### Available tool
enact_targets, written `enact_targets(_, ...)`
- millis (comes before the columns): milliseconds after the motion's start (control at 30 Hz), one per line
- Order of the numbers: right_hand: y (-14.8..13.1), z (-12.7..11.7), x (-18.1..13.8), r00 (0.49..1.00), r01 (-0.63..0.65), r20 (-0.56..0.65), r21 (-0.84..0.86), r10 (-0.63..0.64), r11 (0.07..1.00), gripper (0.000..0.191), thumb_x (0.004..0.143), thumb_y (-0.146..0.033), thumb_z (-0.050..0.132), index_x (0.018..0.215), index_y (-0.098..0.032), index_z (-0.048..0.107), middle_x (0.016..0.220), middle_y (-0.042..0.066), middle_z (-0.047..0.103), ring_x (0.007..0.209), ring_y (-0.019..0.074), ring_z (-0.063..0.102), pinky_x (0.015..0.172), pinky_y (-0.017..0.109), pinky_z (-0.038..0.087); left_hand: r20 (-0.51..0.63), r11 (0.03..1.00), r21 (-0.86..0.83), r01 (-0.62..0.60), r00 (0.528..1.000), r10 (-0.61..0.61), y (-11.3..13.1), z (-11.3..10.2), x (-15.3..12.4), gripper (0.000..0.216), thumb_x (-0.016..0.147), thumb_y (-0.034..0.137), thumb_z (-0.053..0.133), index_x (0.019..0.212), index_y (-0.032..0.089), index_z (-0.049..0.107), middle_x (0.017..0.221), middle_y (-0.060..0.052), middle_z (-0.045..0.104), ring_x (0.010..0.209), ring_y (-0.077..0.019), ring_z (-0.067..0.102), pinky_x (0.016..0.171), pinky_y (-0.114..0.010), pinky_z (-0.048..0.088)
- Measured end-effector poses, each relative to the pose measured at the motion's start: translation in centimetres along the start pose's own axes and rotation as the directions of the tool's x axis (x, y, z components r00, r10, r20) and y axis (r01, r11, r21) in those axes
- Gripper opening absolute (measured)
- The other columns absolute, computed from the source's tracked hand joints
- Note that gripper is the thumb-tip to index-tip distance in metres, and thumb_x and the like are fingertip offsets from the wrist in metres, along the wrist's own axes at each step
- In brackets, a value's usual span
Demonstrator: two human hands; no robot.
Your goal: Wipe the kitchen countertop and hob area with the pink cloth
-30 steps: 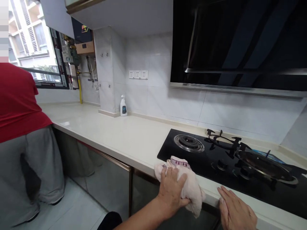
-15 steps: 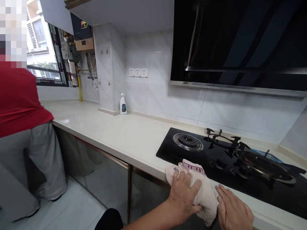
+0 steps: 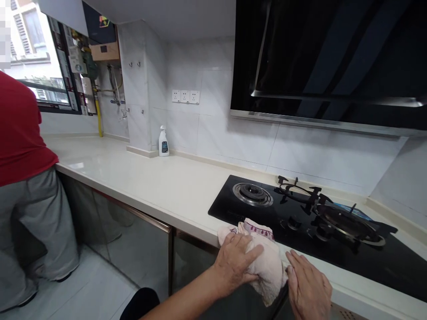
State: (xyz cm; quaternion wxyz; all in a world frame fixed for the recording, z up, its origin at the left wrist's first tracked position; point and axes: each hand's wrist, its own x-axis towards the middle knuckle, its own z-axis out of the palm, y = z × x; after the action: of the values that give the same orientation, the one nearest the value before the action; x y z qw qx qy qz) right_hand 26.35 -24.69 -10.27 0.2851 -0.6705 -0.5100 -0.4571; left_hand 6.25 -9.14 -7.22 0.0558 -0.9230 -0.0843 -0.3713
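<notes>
A pale pink towel (image 3: 267, 262) with a purple-patterned border lies bunched over the front edge of the counter, before the gas hob (image 3: 240, 211). My left hand (image 3: 235, 262) grips the towel from above, fingers over the top and thumb along its side. Just right of it, my right hand (image 3: 308, 284) rests on the counter edge with its fingers stretched out and lying flat. The thumb side of that hand meets the towel's right end; whether it pinches any cloth there I cannot tell.
A burner pan support (image 3: 295, 191) and another on the right stand on the hob, under a black range hood (image 3: 320, 58). A white spray bottle (image 3: 163, 142) is against the wall. At the left, a person in a red top (image 3: 20, 129) stands by the counter (image 3: 143, 178).
The view has shifted slightly, so the counter and hob appear further left. Both hands keep nearly the same place on the towel and counter edge.
</notes>
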Motion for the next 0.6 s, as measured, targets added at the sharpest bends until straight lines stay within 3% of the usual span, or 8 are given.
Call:
enact_targets(167, -0.1, -0.1, 0.1, 1.000, -0.006, 0.007, -0.002, 0.006, 1.000, 0.039, 0.104, -0.039, 0.039, 0.127, -0.021, 0.065, 0.123, 0.009, 0.074, 0.114, 0.0264, 0.065, 0.095, 0.041, 0.040, -0.025, 0.998, 0.028, -0.051, 0.998, 0.052, -1.2, -0.6, -0.5, 0.085, 0.075, 0.061, 0.084, 0.145, 0.028, 0.048, 0.136, -0.016, 0.059, 0.119, -0.0326, 0.059, 0.102, -0.051, 0.043)
enact_targets(600, -0.4, -0.3, 0.2, 1.000, -0.016, 0.002, 0.029, 0.016, 0.999, 0.037, 0.104, -0.038, 0.041, 0.128, -0.021, 0.064, 0.125, 0.009, 0.072, 0.116, 0.0265, 0.063, 0.097, 0.041, 0.040, -0.093, 0.989, 0.146, -0.038, 0.994, 0.052, -5.8, -3.8, -2.9, 0.081, 0.072, 0.061, 0.087, 0.138, 0.025, 0.057, 0.132, -0.017, 0.062, 0.117, -0.0325, 0.061, 0.100, -0.049, 0.047)
